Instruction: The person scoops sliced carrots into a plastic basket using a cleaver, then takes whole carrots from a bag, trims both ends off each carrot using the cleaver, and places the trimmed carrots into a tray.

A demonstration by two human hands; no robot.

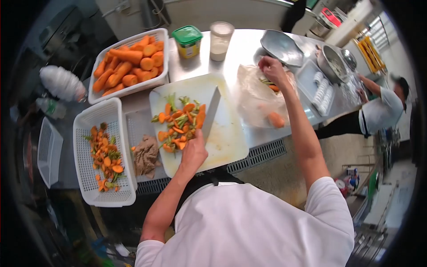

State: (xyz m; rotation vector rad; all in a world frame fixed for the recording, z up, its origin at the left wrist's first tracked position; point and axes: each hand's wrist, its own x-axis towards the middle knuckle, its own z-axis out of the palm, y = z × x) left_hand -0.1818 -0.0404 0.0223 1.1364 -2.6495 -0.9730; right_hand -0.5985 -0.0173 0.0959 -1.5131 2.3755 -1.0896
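One knife [214, 108] sits in the left hand [194, 152], whose fingers wrap around its handle, the blade angled over the cutting board [231, 138] beside a heap of carrot trimmings [178, 118] on the board's left part. Right of the board, the right hand [270, 69] is over a crumpled plastic bag [251, 98], its fingers curled close together; whether they pinch the film I cannot tell. A carrot [275, 119] shows at the bag's near end, toward the edge of the table [244, 49]; a hard tug on the film might roll it off. A sideways sweep of the blade could spill trimmings over the board's left edge. Beyond the board, a green-lidded tub [187, 42] carries a yellow and green label, its writing too small to read.
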